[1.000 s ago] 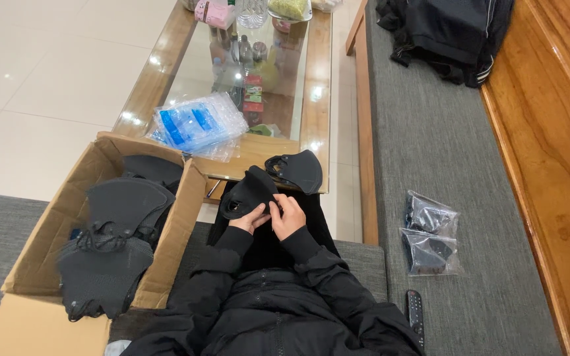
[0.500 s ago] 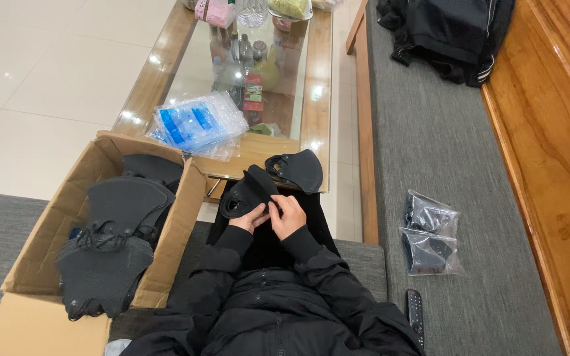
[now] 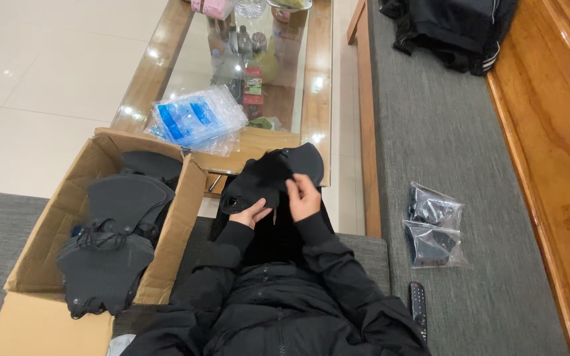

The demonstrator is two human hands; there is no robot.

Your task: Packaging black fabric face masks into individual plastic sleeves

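I hold a black fabric face mask point(image 3: 268, 175) in front of my lap with both hands. My left hand point(image 3: 253, 212) grips its lower left edge. My right hand point(image 3: 305, 196) pinches the mask near its middle right. An open cardboard box point(image 3: 179, 198) to my left holds several more black masks point(image 3: 110, 244) piled with their cords. Two clear plastic bags with packed black masks point(image 3: 433, 231) lie on the grey bench cushion to my right.
A glass coffee table with a wooden frame point(image 3: 311, 86) stands ahead, bearing a stack of clear blue-printed plastic bags point(image 3: 196, 118). A black remote control point(image 3: 417, 304) lies by my right leg. A black jacket point(image 3: 450, 29) sits at the bench's far end.
Both hands have shifted slightly on the mask, right fingers working along its edge. The mask stays in front of my lap.
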